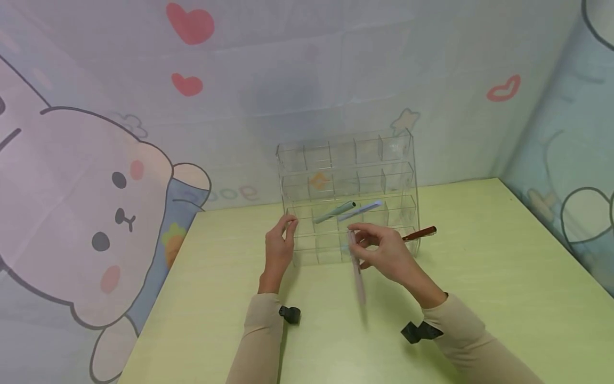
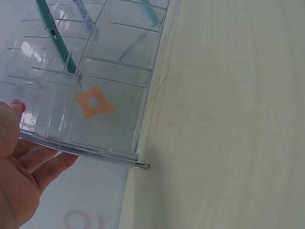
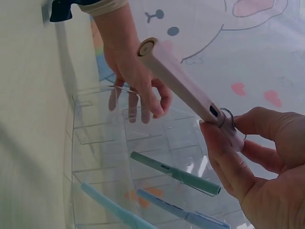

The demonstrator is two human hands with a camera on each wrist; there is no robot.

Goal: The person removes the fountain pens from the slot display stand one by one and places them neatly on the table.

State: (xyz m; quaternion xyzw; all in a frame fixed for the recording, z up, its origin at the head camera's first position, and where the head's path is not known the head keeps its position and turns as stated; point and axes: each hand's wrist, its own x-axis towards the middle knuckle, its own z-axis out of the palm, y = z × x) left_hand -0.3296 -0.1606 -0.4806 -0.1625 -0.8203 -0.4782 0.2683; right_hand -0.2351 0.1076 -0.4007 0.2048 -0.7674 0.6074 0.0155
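Note:
A clear tiered pen rack point(image 1: 318, 156) stands on the table. My left hand point(image 1: 280, 245) grips its left side panel, thumb on one face and fingers on the other in the left wrist view. My right hand point(image 1: 384, 252) pinches a pale pink pen point(image 1: 357, 274) by its clip end, in front of the lower tiers; its far end points down toward the table. A green pen point(image 1: 336, 212) and a lavender-blue pen point(image 1: 361, 210) lean in neighbouring compartments. Lower down sits a light blue pen point(image 3: 114, 206). From the rack's right end juts a dark red pen point(image 1: 421, 233).
The rack stands on a yellow-green table point(image 1: 220, 298), near a printed backdrop point(image 1: 230, 128) with hearts and a cartoon animal. An orange diamond mark point(image 2: 95, 101) shows through the clear plastic. Small black cameras point(image 1: 290, 314) sit on both wrists.

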